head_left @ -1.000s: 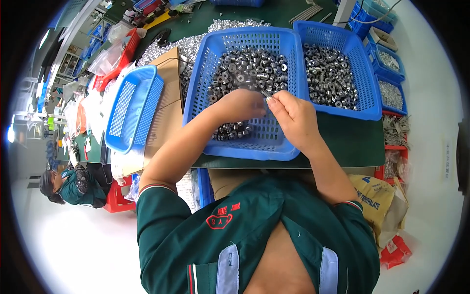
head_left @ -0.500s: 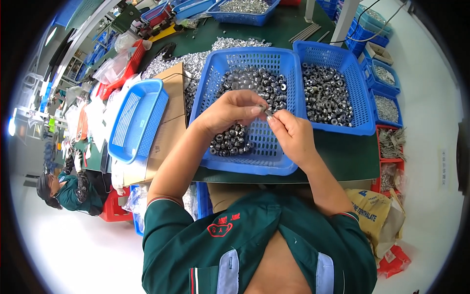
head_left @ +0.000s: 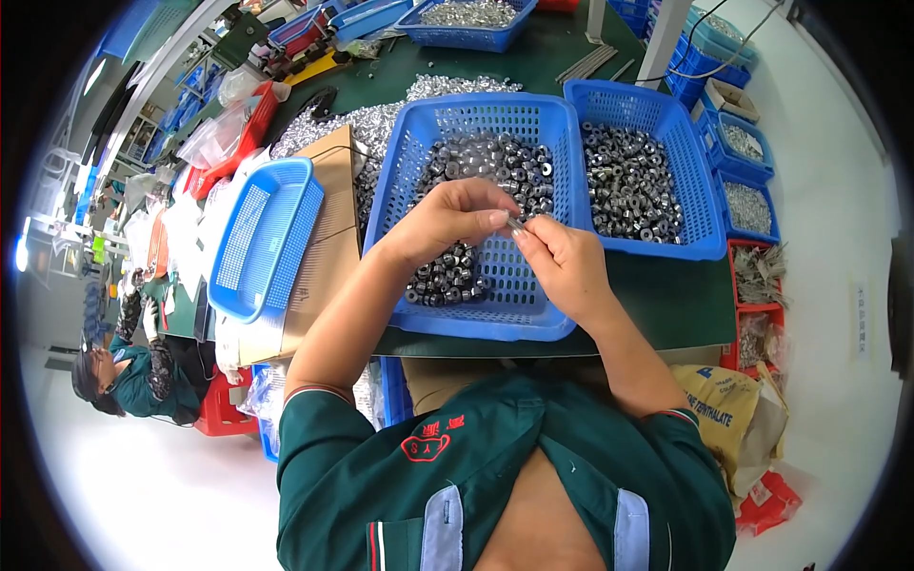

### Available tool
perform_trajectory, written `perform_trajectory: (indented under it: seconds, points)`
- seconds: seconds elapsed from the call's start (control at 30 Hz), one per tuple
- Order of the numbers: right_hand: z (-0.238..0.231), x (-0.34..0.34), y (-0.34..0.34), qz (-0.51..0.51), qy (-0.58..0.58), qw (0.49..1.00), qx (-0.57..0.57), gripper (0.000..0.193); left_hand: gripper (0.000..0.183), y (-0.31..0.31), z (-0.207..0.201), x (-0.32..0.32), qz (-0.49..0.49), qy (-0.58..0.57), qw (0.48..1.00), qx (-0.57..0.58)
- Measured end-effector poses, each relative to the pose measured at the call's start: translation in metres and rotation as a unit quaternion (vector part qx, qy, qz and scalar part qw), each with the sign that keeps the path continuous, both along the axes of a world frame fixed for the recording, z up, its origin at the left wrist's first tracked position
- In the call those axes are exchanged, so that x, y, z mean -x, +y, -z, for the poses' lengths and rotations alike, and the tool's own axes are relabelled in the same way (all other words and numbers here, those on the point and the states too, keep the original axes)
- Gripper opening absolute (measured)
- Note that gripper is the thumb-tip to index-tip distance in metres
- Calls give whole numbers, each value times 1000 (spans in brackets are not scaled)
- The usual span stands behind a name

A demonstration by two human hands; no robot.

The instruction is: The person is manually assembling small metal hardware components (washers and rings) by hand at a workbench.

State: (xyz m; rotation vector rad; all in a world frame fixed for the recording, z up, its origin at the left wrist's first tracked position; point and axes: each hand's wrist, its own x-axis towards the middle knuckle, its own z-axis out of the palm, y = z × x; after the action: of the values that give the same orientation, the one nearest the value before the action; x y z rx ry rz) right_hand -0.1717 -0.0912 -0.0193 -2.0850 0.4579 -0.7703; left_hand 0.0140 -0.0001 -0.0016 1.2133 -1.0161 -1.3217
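Both hands meet over a blue perforated basket point(head_left: 533, 317) partly filled with small dark metal rings point(head_left: 446, 276). My left hand point(head_left: 455, 217) is closed, thumb and fingers pinching one end of a small grey metal piece point(head_left: 515, 225). At its other end my right hand point(head_left: 566, 265) pinches with thumb and forefinger. The fingers cover most of the piece, so its exact shape is hidden. To the right stands a second blue basket point(head_left: 703, 205), holding many similar dark metal rings point(head_left: 633, 181).
A light blue basket point(head_left: 249, 300) rests on cardboard point(head_left: 314, 243) at the left. Shiny small parts point(head_left: 381, 119) lie heaped behind the main basket on the green table point(head_left: 666, 309). Bins of parts point(head_left: 749, 209) line the right. A co-worker point(head_left: 143, 376) sits far left.
My hands stay together over the basket, with only a slight shift of the fingers around the metal piece. The view has moved slightly. At the far left, the co-worker's arms have moved.
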Motion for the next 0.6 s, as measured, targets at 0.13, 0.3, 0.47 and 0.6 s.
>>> perform_trajectory:
  seconds: [0.13,0.3,0.47,0.6]
  points:
    - [3,-1,1,0,13,996,92,19,19,-1,4,3,-17,28,999,-27]
    - [4,-3,5,15,37,979,199,19,19,-3,5,5,-42,74,993,-85]
    - [6,-6,3,34,65,979,190,21,20,-5,2,5,-41,98,992,-69]
    - [0,-5,-5,6,32,995,90,26,18,-6,-2,3,-37,10,999,-20]
